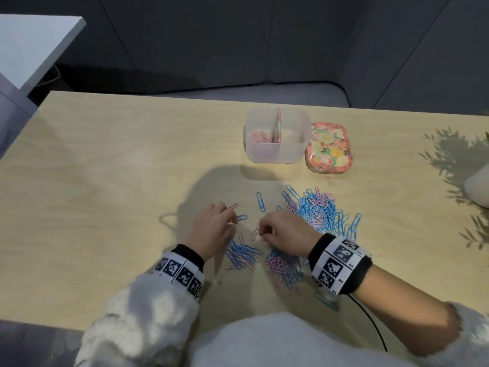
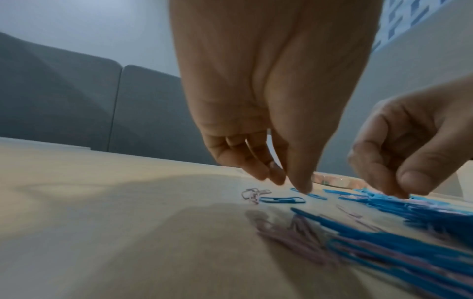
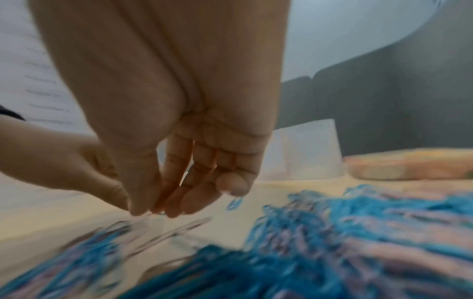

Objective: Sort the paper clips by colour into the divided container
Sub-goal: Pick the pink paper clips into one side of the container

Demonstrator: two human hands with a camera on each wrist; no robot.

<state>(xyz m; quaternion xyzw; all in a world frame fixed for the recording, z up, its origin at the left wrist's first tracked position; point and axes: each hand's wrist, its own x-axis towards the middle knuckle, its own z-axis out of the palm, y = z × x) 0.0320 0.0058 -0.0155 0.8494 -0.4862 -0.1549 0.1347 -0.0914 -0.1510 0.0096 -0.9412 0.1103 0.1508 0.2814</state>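
Note:
Blue and pink paper clips lie mixed in a large pile (image 1: 321, 210) and two smaller heaps (image 1: 243, 255) near the table's front. The translucent divided container (image 1: 276, 152) stands at the back, with pink clips (image 1: 258, 136) in its left compartment. My left hand (image 1: 232, 218) points its fingers down at the table, and its thumb tip (image 2: 299, 187) touches a loose blue clip (image 2: 309, 195); it holds nothing that I can see. My right hand (image 1: 262, 231) has thumb and fingers drawn together (image 3: 148, 211), pinching a pink clip (image 1: 255, 233) just above the table.
A floral lid (image 1: 329, 147) lies right of the container. A pale rounded object (image 1: 477, 188) sits at the table's right edge. A white table corner (image 1: 31, 41) stands at the far left. Single clips (image 1: 260, 202) lie scattered ahead of my hands.

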